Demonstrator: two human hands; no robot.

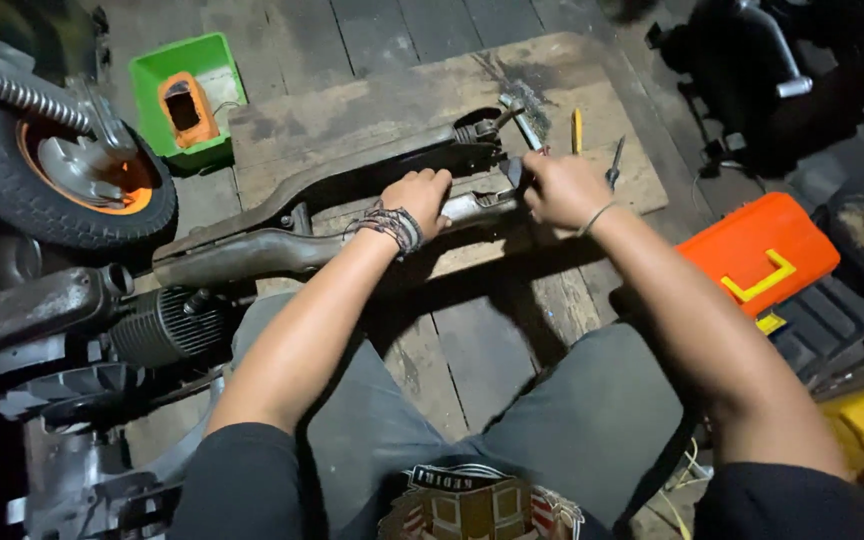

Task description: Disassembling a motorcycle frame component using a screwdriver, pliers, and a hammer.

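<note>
Long dark greasy metal frame arm lies across the wooden board, looks heavy, rigid and slick, best held mid-length where the left hand clamps its silver tube, right hand fisted around a small part at the end.

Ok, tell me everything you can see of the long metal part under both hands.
The long metal part is a dark, worn, rusty-looking bar lying flat on a wooden board, slanting from lower left to upper right. Its left end broadens and curves; its right end carries a round fitting with a short rod. The left hand rests on its middle, and the right hand is closed at its right end, over a paler tube beside it.
</note>
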